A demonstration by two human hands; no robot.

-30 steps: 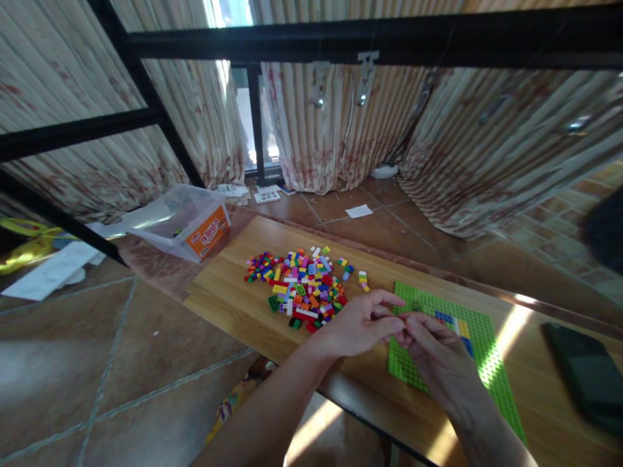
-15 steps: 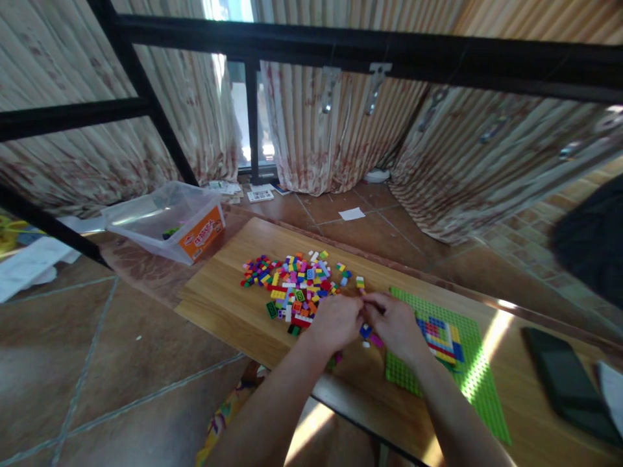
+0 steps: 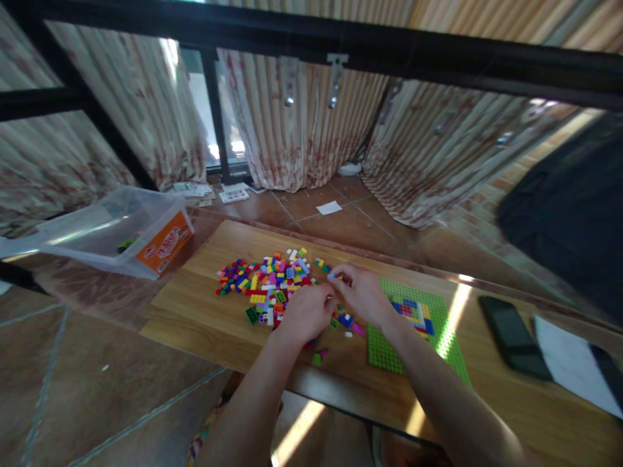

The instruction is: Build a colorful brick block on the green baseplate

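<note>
My left hand [image 3: 307, 312] is closed over the right side of a pile of loose toy bricks [image 3: 267, 285]. Its fingertips are hidden, so whatever they hold cannot be made out. Just beyond it, my right hand [image 3: 359, 290] pinches a small light blue brick [image 3: 331, 275] between thumb and fingers. Under my right forearm lies a green baseplate [image 3: 384, 353], bearing a flat patch of coloured bricks [image 3: 427, 318], partly covered by the arm. A blue brick [image 3: 346, 320] and a few other loose bricks lie between my hands and the baseplate.
The wooden table [image 3: 195, 311] carries a dark phone [image 3: 513, 337] and a white paper [image 3: 569, 357] at the right. A clear plastic bin [image 3: 117, 227] with an orange label stands beyond the left end. A dark object [image 3: 564, 201] fills the right edge.
My view has turned to the right. My hands have drawn slightly apart, and my right hand has moved toward the far bricks, where a light blue brick now shows in its fingers.
</note>
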